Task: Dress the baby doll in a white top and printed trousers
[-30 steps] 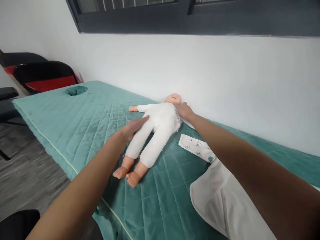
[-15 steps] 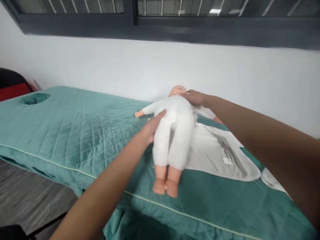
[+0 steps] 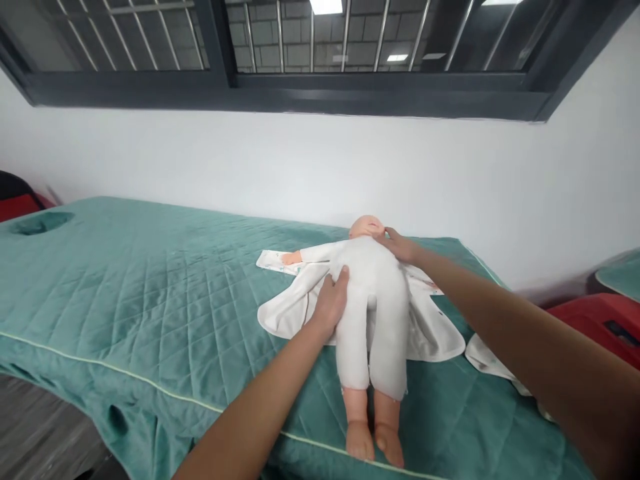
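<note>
A baby doll point(image 3: 373, 313) in a white body suit lies on its back on an opened white garment point(image 3: 287, 313), feet toward me at the near edge of the green quilted table point(image 3: 150, 293). My left hand point(image 3: 331, 303) grips the doll's side at the hip, fingers curled onto the torso. My right hand point(image 3: 397, 245) cups the doll's neck and shoulder, just below its bare head point(image 3: 366, 227). One doll arm stretches left over the garment's patterned sleeve.
A white wall and a dark barred window point(image 3: 300, 60) stand behind the table. A face hole point(image 3: 37, 223) opens in the table's far left end. Another white cloth point(image 3: 493, 357) lies right of the doll. A red object point(image 3: 595, 320) sits at the far right.
Both hands have carried the doll rightward from the bare quilt onto the spread white garment, and it now lies centred there. My view has swung right with it.
</note>
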Motion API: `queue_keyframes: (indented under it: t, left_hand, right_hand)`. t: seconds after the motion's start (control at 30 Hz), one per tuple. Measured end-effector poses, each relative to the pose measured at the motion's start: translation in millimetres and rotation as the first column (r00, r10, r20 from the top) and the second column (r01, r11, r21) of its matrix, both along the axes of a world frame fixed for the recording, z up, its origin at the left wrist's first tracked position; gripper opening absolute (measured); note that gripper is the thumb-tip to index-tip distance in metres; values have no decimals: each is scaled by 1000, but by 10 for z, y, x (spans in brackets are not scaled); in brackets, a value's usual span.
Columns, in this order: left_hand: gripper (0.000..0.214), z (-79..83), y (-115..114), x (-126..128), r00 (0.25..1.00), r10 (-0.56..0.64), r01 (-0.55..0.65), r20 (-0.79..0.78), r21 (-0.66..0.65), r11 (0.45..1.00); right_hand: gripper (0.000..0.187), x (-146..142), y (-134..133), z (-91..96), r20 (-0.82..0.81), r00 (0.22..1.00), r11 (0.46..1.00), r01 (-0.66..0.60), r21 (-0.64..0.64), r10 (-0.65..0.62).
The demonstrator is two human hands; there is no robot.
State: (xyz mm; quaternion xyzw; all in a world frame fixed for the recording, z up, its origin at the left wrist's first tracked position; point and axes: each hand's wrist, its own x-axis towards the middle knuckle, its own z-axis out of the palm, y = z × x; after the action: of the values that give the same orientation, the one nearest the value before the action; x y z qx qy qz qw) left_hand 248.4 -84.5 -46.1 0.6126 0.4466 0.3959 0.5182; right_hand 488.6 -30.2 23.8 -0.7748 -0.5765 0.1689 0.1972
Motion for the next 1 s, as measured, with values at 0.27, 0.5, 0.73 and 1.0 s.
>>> queue_keyframes:
  t: [0.27, 0.5, 0.73, 1.0]
  left_hand:
    - [22, -186, 399, -202, 590, 493, 52, -640, 639, 768]
    - [20, -334, 529, -236, 488, 474, 21, -732, 553, 833]
    - [23, -318, 777, -388, 663, 463, -139, -588, 510, 849]
    - [21, -345, 854, -499, 821, 540, -466, -186, 328, 821]
  right_hand:
    - [47, -660, 4, 122, 443, 896, 945, -115, 305, -34]
    - [38, -1722, 394, -329, 572, 705, 880, -470, -67, 419]
    - [31, -1337, 420, -162, 496, 752, 884, -462, -71, 433]
    - [47, -1141, 155, -90, 417, 731, 819, -570, -60, 540]
